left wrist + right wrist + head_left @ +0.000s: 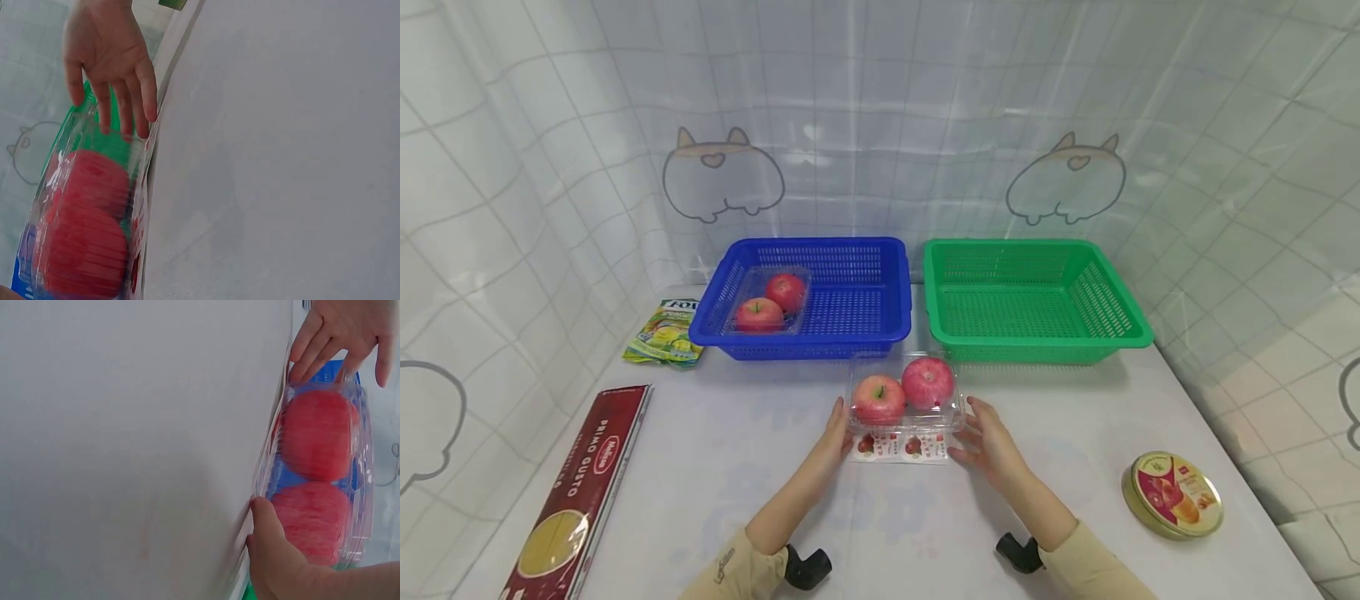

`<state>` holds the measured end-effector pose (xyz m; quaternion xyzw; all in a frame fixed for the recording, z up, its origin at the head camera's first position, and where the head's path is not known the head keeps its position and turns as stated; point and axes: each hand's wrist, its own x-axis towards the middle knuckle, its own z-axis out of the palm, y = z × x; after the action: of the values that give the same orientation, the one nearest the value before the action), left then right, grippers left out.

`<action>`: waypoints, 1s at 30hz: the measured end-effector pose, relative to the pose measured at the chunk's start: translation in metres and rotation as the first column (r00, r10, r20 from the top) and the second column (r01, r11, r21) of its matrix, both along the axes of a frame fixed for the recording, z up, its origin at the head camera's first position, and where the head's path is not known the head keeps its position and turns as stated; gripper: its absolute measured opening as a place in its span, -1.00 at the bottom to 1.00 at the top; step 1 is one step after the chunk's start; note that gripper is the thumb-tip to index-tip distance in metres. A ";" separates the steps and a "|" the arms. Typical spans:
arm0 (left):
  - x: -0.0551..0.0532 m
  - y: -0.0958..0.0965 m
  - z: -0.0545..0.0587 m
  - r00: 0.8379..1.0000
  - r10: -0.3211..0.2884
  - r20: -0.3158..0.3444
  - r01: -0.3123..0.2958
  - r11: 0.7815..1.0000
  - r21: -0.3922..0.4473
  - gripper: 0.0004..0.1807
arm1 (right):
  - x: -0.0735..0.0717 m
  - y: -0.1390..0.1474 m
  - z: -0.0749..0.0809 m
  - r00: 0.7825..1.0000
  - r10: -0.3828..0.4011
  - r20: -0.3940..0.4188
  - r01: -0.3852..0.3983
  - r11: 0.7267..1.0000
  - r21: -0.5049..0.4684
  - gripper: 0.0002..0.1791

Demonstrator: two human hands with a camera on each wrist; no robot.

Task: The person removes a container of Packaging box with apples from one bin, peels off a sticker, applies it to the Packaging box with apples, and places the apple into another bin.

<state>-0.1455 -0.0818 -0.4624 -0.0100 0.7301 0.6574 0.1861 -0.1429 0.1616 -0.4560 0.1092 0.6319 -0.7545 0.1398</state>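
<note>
A clear plastic clamshell box [906,417] with two red apples [928,382] stands on the table in front of the baskets. Under its near edge shows a white printed strip [900,447] with red fruit pictures. My left hand [829,437] is at the box's left end, its fingertips right at the edge. At the right end is my right hand [991,442], fingers spread and loosely bent beside the strip. In the left wrist view the fingers of the right hand [109,69] look extended toward the box. The right wrist view shows the left hand [350,334] with its fingers extended as well.
Behind the box stand a blue basket [801,343] with another apple box [771,300] inside and a green basket [1037,343]. Green-yellow packets [666,333] and a red pasta box [580,492] lie at left. A round tin [1172,494] sits at right.
</note>
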 end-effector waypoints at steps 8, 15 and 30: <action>0.004 0.002 -0.001 1.000 0.003 0.001 -0.003 1.000 -0.017 -0.24 | 0.003 -0.005 0.000 1.000 0.020 0.013 -0.020 1.000 0.016 -0.39; 0.008 -0.001 0.000 0.994 0.025 -0.109 -0.048 0.976 -0.212 -0.12 | 0.010 -0.012 0.000 1.000 -0.030 -0.005 0.030 0.997 0.076 -0.39; 0.022 -0.009 0.002 0.860 -0.289 -0.421 -0.085 0.731 -0.677 -0.93 | 0.032 -0.021 -0.005 0.612 0.755 -0.236 0.104 0.219 0.970 -0.67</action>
<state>-0.1236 -0.0912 -0.4602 0.1349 0.9393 0.3153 0.0116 -0.1106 0.1402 -0.4609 -0.2741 0.9480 -0.1601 -0.0229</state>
